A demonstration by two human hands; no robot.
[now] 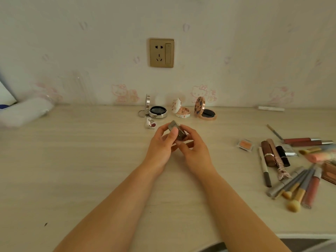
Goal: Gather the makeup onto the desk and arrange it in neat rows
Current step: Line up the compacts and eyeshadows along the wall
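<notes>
Small dark case (177, 131) pinched between left hand (162, 144) and right hand (193, 149), fingers curled round it, raised above desk (91, 160). Behind: three open compacts (181, 110) by wall. Right: pile of brushes (298, 186), lipsticks (269, 153).

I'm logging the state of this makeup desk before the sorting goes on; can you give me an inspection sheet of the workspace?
Surface: pale wood-grain desk, a small dark speck near its front left.
Job's things: three open compacts in a row by the wall; a small white case in front of them; a small dark case held above the desk.
Clutter: unsorted pile of brushes, lip tubes and pencils at right; a white bundle at far left.
Grippers: left hand and right hand both grip the dark case.
Cables: nothing seen.
Surroundings: wall socket on cartoon-cat wallpaper.
</notes>
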